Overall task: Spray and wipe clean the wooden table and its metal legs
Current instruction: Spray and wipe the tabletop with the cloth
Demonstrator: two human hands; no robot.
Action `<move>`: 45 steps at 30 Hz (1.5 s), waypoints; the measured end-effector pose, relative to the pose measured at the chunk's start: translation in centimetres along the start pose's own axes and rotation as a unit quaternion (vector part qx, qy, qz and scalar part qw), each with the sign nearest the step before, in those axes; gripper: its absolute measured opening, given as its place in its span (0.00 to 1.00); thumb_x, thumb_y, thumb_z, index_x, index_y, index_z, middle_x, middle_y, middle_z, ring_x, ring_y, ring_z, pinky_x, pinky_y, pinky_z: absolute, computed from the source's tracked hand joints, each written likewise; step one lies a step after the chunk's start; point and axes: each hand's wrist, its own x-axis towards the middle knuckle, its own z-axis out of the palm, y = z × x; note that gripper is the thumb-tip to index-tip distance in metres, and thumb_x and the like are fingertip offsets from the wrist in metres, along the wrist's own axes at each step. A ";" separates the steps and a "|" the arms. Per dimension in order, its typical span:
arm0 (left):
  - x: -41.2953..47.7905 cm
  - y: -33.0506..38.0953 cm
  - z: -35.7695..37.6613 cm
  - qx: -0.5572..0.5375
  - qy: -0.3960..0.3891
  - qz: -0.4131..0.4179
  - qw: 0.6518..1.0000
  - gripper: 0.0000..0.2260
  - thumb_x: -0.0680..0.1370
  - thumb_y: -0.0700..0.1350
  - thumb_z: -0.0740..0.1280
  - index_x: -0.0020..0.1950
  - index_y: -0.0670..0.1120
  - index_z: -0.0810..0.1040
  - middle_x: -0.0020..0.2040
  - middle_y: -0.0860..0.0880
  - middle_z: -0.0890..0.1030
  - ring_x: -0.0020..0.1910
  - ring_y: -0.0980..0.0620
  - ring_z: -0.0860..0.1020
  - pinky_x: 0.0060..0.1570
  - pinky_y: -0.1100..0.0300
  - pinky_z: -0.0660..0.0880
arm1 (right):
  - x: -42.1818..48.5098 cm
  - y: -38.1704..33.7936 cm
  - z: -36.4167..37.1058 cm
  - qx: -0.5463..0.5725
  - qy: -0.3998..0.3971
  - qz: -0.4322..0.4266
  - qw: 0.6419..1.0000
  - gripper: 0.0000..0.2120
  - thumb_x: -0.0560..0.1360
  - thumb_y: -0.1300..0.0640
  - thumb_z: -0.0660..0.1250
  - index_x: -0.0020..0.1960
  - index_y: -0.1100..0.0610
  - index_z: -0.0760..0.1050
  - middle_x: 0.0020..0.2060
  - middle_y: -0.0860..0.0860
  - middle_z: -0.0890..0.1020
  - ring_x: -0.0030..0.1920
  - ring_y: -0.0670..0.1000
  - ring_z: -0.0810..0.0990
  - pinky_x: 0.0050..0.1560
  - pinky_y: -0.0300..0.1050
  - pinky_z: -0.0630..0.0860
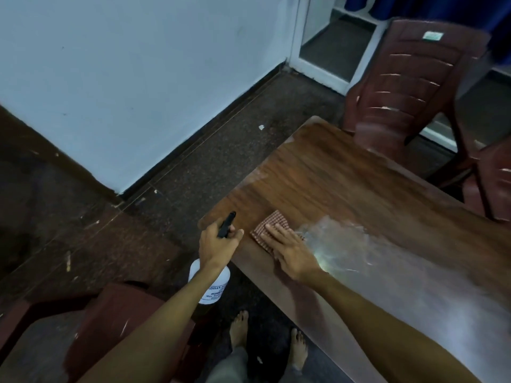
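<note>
Nearest, feet: two bare feet (240,327) stood on the dark floor (166,161) beside the table's long edge.
Left hand: the left hand (217,243) was wrapped around the black trigger head of a white spray bottle (210,286), holding it just off the table's near corner, nozzle aimed over the top.
Right hand: the right hand (290,251) lay flat, fingers spread, pressing a checked cloth (269,228) onto the wood near that corner.
Table: the wooden table (345,175) ran away to the right; a pale wet smear sat just right of the cloth, and a faint whitish haze showed along the left edge further up.
Legs: the metal legs were hidden under the top.
Beyond: brown plastic chairs (409,87) stood at the far edge, with a pale wall (124,64) behind.
Progress: probably early to middle; the near corner looked sprayed and under wiping, while the far half appeared dry and the legs were likely untouched.
</note>
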 end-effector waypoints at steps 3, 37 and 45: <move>-1.2 2.2 2.6 0.012 -0.025 0.010 1.000 0.11 0.72 0.49 0.79 0.37 0.51 0.78 0.32 0.51 0.81 0.34 0.46 0.83 0.40 0.43 0.83 | -2.7 4.2 -1.6 0.055 0.091 0.226 0.968 0.28 0.78 0.56 0.56 0.79 0.49 0.62 0.80 0.50 0.58 0.80 0.57 0.54 0.78 0.60 0.52; 17.3 8.6 1.1 0.005 -0.032 0.012 0.999 0.07 0.75 0.47 0.77 0.44 0.51 0.79 0.40 0.51 0.82 0.42 0.50 0.82 0.51 0.38 0.82 | 20.4 4.6 -3.1 0.003 0.042 0.064 0.997 0.30 0.80 0.58 0.60 0.80 0.49 0.58 0.81 0.50 0.54 0.81 0.54 0.49 0.79 0.60 0.48; 20.4 11.2 4.6 0.005 -0.082 0.034 0.996 0.07 0.75 0.47 0.77 0.43 0.51 0.79 0.39 0.51 0.83 0.41 0.51 0.83 0.49 0.40 0.83 | 22.8 11.3 -5.5 -0.018 0.067 0.120 0.990 0.27 0.81 0.54 0.57 0.80 0.48 0.58 0.81 0.49 0.55 0.81 0.53 0.50 0.79 0.59 0.50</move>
